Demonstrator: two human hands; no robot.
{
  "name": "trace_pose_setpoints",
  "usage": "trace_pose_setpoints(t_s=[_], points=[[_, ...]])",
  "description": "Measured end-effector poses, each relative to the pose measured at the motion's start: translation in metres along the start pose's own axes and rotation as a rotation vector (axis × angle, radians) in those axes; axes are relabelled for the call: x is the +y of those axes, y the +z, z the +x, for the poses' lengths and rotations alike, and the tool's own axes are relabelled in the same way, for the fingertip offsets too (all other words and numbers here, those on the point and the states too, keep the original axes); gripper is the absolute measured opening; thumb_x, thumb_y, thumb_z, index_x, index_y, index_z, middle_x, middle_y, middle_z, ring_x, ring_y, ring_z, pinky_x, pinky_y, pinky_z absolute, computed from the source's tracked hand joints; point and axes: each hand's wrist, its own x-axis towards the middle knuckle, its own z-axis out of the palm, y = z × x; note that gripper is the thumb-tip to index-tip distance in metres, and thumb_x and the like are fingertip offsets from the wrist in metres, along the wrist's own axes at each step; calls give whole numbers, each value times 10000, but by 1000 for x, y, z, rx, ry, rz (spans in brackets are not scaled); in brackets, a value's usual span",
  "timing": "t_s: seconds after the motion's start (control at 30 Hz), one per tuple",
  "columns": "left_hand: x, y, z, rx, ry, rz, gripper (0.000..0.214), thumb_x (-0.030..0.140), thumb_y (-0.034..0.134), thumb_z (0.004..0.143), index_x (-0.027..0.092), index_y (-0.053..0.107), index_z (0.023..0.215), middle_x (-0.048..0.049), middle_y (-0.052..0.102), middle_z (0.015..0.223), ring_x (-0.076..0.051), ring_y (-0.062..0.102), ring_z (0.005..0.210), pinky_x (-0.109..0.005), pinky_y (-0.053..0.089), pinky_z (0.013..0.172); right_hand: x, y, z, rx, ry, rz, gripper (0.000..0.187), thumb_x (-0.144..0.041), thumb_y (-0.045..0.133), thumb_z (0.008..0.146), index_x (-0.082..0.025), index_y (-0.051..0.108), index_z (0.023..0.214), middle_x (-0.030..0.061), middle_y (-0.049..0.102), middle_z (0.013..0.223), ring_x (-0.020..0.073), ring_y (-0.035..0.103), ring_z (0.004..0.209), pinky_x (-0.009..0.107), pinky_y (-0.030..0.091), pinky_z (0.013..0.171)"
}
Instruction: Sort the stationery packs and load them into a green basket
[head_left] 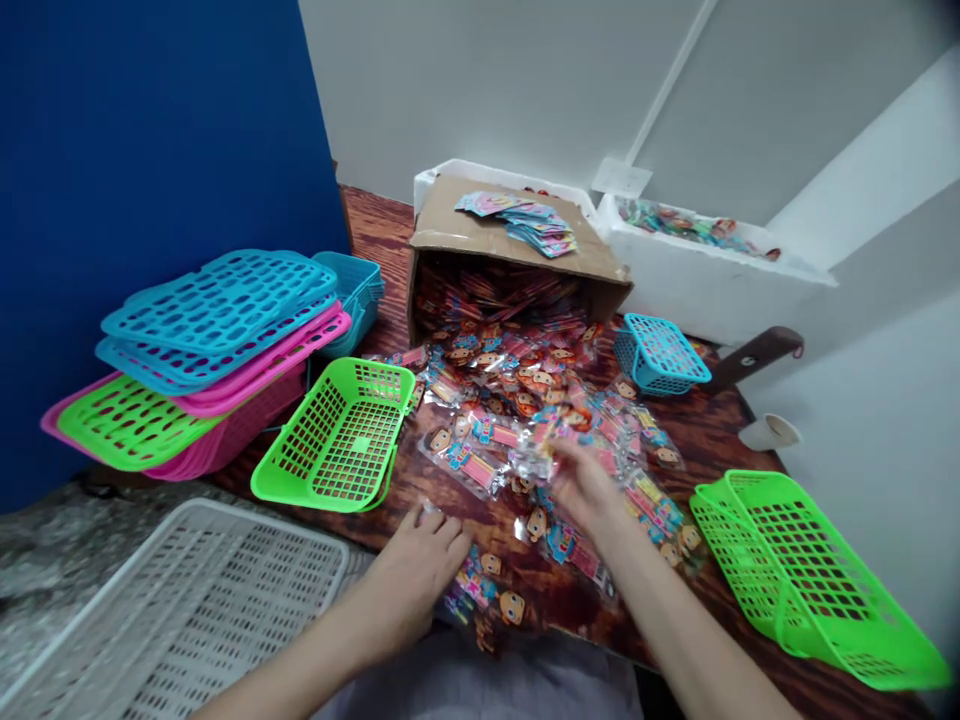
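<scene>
My right hand [589, 490] pinches a clear plastic packet [536, 455] above a heap of similar packets on the wooden table. Each packet in the heap [517, 375] carries a cartoon head and pink or yellow sticks. Near the table's front edge, my left hand [420, 565] curls its fingers over a few packets [487, 590], which stick out on its right side; its fingertips are partly hidden. Behind the heap, a cardboard box [517, 245] lies on its side, its open mouth full of more packets.
Green baskets stand left [337, 440] and right [810, 570]. Stacked baskets and lids [225, 310] are at far left, above a grey crate [195, 600]. A blue basket [660, 355], paper cup [771, 432] and brown-handled tool [757, 358] sit right. Cards [525, 222] top the box; foam boxes [697, 270] stand behind.
</scene>
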Motion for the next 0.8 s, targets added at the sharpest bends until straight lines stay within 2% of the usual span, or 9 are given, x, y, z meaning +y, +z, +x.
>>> trace_pose_setpoints(t_s=[0.1,0.2,0.27,0.37,0.43,0.57,0.67,0.7,0.8], points=[[4,-5,1,-22,-7,11,436,108,539,732,180,562,1162,-117,600,1158,-296,540,1076,-522,417,999,9,14,-28,-17,194,219,144,-273,656,721,-192,629,837,37,735,811,181,691,762,375,599,788],[4,-6,-1,7,-4,33,433,94,522,741,185,560,1163,-130,578,1184,-302,529,1102,-490,439,960,9,18,-45,-129,318,347,109,-238,683,747,-185,627,825,26,736,837,174,706,846,397,576,916],[3,-4,-2,29,-9,43,438,91,520,740,194,557,1165,-129,575,1180,-310,522,1109,-486,445,936,8,15,-49,-179,287,78,93,-228,659,763,-184,620,835,23,731,833,172,713,807,373,586,857],[2,-1,-2,43,-10,50,366,107,526,757,206,563,1108,-103,592,1105,-303,534,1037,-477,457,879,8,7,-48,-241,201,-679,127,-267,553,851,-179,627,800,50,723,760,183,692,639,314,544,635],[2,1,-1,54,-2,58,305,126,525,781,205,560,1073,-94,593,1085,-297,533,1008,-476,456,861,4,4,-46,-243,105,-977,181,-263,524,877,-183,632,756,64,715,739,197,681,659,302,489,635],[3,4,0,80,-14,68,283,138,513,812,207,558,1082,-96,586,1100,-293,524,1023,-485,436,885,-16,16,-27,-150,-297,-1356,226,-276,459,943,-216,667,879,52,727,851,207,668,841,299,428,731],[3,5,-1,73,-26,66,333,138,528,794,209,556,1118,-102,580,1126,-296,518,1041,-486,427,903,-23,33,1,-199,-419,-1493,273,-298,448,965,-214,643,1137,64,734,1003,212,655,950,311,432,797],[2,4,-1,69,-27,64,346,135,532,785,209,556,1123,-102,579,1131,-296,517,1048,-484,426,908,-21,38,11,-243,-429,-1507,340,-313,541,929,-214,597,1250,77,715,1127,221,633,1046,315,429,852],[3,3,-1,71,-35,43,358,126,529,784,208,554,1132,-98,581,1132,-290,518,1061,-473,427,923,-8,45,34,-409,-456,-1590,880,-316,865,647,-220,466,1425,115,561,1420,282,508,1262,355,390,986]])
